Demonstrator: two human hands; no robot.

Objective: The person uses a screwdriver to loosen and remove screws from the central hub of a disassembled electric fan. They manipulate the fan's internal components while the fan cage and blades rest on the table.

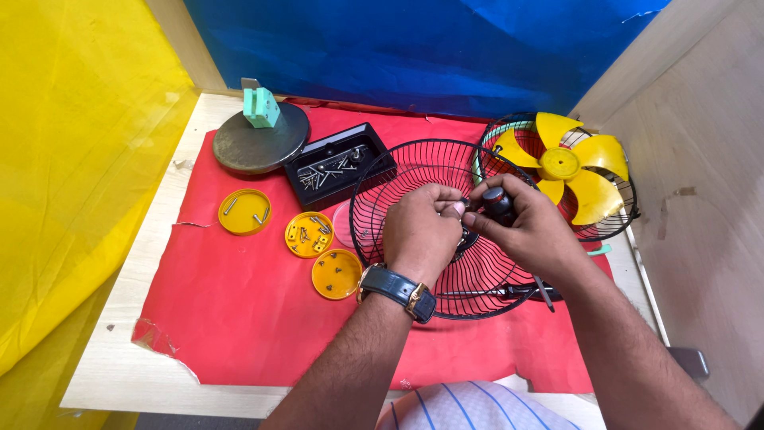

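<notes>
Met over the hub of the black wire fan guard (414, 171), both hands. Closed, the right hand (529, 231), around a stubby black-handled screwdriver (497, 203), long axis pointing leftward toward the left hand (420, 231). Pinched, the left fingertips (454, 209), on something small at the tool's tip; too hidden to name. Lay flat on the red mat (239, 318), the guard, directly beneath both hands. Just right of the guard, the yellow fan blade (569, 163); left of it, the black screw tray (338, 167).
</notes>
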